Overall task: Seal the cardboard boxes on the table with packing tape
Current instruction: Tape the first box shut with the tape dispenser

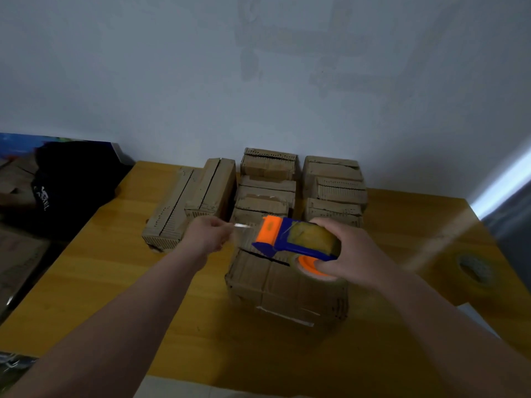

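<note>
Above worn brown box (287, 291): right hand (349, 254) grips blue-orange tape dispenser (290, 238); left hand (207, 234) pinches tape end (240, 225).

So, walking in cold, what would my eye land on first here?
The blue and orange tape dispenser, gripped in the right hand above the cardboard box at the middle of the yellow table. The left hand pinches the tape end just left of it. Behind them, a cluster of cardboard boxes sits against the wall.
</note>
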